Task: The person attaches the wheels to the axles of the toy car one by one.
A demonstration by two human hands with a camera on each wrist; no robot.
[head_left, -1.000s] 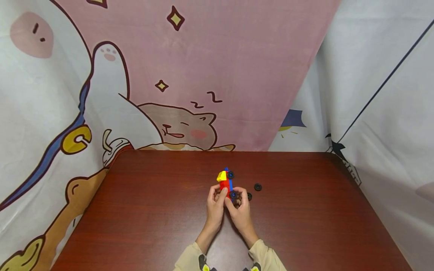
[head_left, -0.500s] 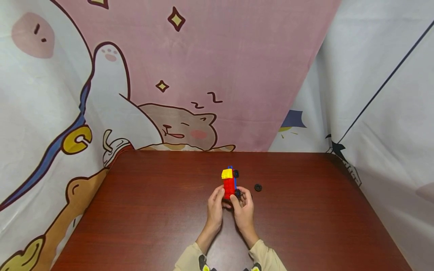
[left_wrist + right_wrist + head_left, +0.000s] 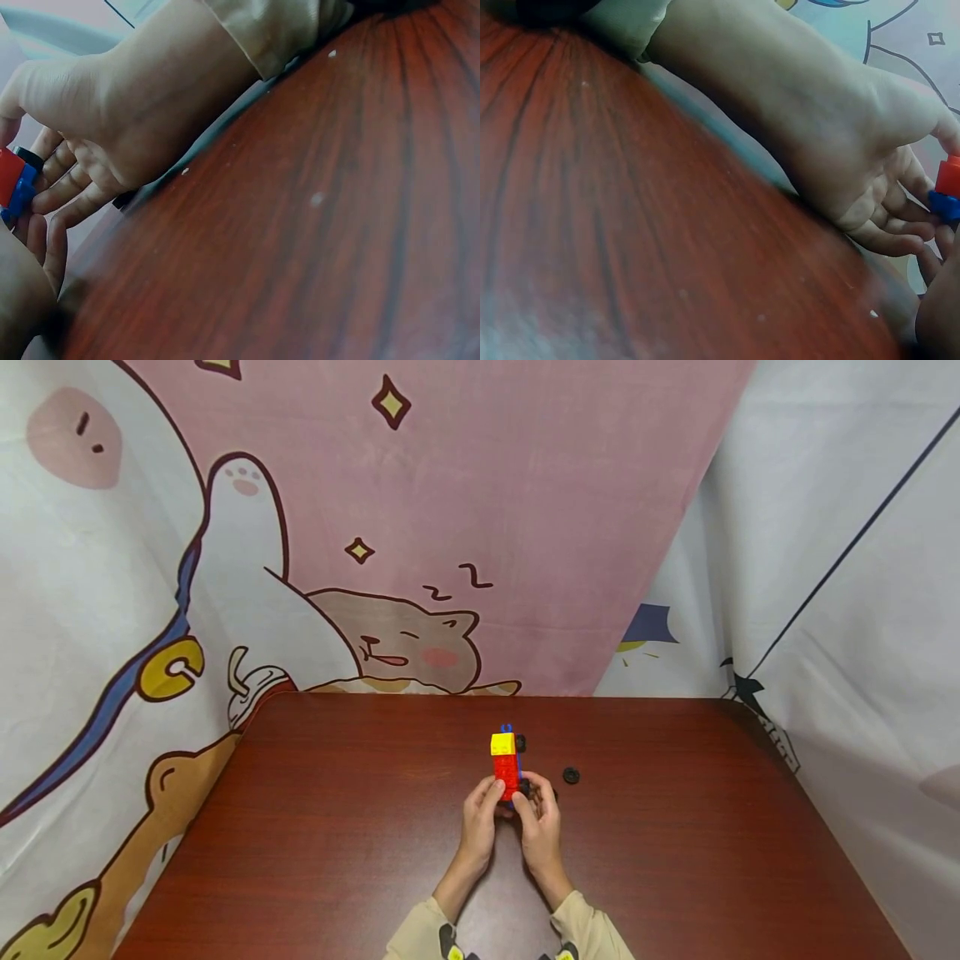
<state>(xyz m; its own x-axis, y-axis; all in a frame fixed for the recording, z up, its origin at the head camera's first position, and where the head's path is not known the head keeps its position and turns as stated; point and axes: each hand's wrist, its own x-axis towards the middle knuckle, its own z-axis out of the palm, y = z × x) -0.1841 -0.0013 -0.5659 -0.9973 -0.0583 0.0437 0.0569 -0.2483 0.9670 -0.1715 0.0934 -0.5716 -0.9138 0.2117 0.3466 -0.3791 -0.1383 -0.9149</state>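
Observation:
Both hands hold a small toy brick car (image 3: 507,766) above the table. Its body is red, with a yellow block at the far end and blue parts beneath. Black wheels (image 3: 521,743) show along its right side. My left hand (image 3: 477,814) grips the near left end, thumb on the red part. My right hand (image 3: 540,818) holds the near right end by the rear wheel. In the left wrist view the right hand (image 3: 90,112) has its fingers around the red and blue end (image 3: 15,180). The right wrist view shows the left hand (image 3: 847,142) likewise.
A loose black wheel (image 3: 572,775) lies on the brown table (image 3: 675,843) right of the hands. Another dark round piece is mostly hidden behind the right hand. A printed cloth (image 3: 540,527) hangs behind the table, with white cloth on the sides.
The car has turned from showing its wheeled right side to showing its red and yellow top, shifting slightly right. The right hand has moved a little right with it, covering most of the nearer loose wheel.

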